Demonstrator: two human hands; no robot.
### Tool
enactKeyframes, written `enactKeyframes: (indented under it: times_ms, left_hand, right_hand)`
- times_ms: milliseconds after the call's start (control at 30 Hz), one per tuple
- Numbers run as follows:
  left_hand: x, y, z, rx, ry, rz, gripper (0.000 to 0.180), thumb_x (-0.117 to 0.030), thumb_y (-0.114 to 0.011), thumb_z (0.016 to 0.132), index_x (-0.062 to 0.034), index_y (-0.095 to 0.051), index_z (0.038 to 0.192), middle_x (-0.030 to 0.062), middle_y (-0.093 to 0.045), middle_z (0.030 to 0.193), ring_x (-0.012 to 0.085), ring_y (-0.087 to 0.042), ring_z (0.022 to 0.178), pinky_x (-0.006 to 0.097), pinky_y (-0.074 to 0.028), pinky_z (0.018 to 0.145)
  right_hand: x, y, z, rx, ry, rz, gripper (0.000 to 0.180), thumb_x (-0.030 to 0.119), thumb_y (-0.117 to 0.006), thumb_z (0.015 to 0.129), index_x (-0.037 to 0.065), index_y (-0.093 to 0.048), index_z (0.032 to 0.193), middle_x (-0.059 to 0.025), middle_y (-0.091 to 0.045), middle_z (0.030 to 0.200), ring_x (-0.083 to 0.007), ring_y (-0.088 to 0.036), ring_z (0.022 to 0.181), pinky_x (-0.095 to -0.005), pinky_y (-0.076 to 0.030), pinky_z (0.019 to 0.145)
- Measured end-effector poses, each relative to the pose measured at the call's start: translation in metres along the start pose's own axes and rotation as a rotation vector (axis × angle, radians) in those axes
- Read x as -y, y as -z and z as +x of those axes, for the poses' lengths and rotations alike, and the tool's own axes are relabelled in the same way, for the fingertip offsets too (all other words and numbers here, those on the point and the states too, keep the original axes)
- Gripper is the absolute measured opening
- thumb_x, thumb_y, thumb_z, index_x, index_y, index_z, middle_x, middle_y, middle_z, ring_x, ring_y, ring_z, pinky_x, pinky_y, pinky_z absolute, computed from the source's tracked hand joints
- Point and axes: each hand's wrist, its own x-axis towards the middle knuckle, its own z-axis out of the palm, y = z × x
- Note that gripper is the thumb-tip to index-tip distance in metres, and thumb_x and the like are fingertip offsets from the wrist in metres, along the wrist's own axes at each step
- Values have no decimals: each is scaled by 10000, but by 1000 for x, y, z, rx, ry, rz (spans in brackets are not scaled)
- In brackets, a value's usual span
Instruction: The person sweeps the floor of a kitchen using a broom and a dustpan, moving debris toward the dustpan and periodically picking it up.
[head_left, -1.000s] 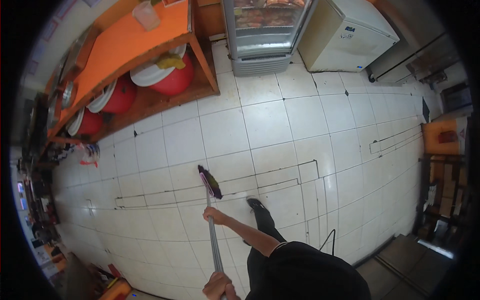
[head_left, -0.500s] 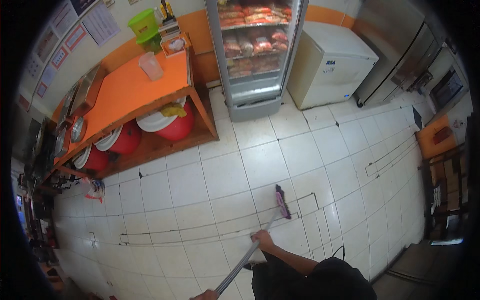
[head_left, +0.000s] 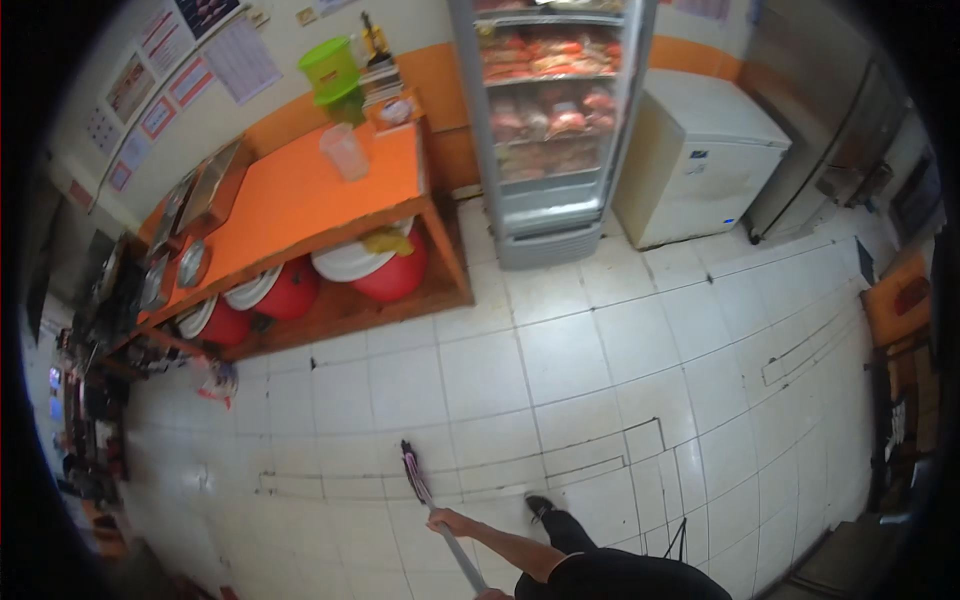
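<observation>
A broom with a grey pole and a purple head with dark bristles [head_left: 415, 472] stands slanted on the white tiled floor, its head ahead of me and left of the middle. My right hand [head_left: 452, 522] is wrapped round the pole a little above the head, its arm reaching in from the lower right. Lower down, my left hand [head_left: 493, 594] closes on the pole near its upper end; only a small part of it shows at the picture's bottom edge. My dark shoe [head_left: 540, 506] rests on the tiles to the right of the broom.
An orange table [head_left: 290, 190] with red tubs [head_left: 400, 275] beneath it stands at the far left. A glass-door fridge [head_left: 550, 250], a white chest freezer [head_left: 700, 190] and a steel cabinet [head_left: 820, 130] line the far wall. A plastic bag [head_left: 215, 380] lies by the table's near leg.
The broom's head has swept left across the tiles, and my right hand has moved left with it. My left hand has shifted right along the bottom edge. A shoe has stepped forward into view.
</observation>
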Motion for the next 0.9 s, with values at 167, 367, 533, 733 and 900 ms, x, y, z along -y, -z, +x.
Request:
enactKeyframes:
  times_ms: [167,367,533,733,900]
  left_hand:
    - [-37,98,-9,-499,-322,-135,420,-138,-462,864,-66,-277,494,3,-276,424,103,-217,353,252,-158,342]
    - [-31,157,-28,-494,-283,-444,358,-190,-506,853,-64,-359,553,0,-301,411,97,-250,331,260,-196,317]
    - [38,112,-21,-564,-9,-836,386,-172,-405,792,-101,-247,447,4,-273,382,125,-242,328,302,-240,378]
    - [165,17,-29,-480,415,-828,330,-131,-420,788,-38,-319,488,41,-356,466,143,-355,445,285,-268,454]
    - [153,81,-11,-310,231,-549,157,-33,-476,647,8,-400,515,77,-390,484,162,-375,422,296,-275,423]
  right_hand:
    - [109,-17,56,1,100,-47,255,70,-555,788,73,-426,569,-68,-467,540,-259,-477,597,-355,-366,613]
    - [135,48,-22,-210,6,-328,136,92,-676,596,115,-565,671,-57,-566,703,-270,-536,737,-378,-394,666]
    - [149,129,-84,-307,-206,-722,119,112,-680,622,88,-565,603,-82,-559,647,-287,-545,689,-383,-396,673]
    - [45,184,-149,-425,-442,-1028,161,83,-649,658,57,-529,552,-145,-532,616,-325,-527,667,-435,-415,599]
    - [-31,129,-123,-276,-190,-849,144,44,-633,620,49,-552,738,-149,-550,767,-357,-520,781,-434,-425,686]
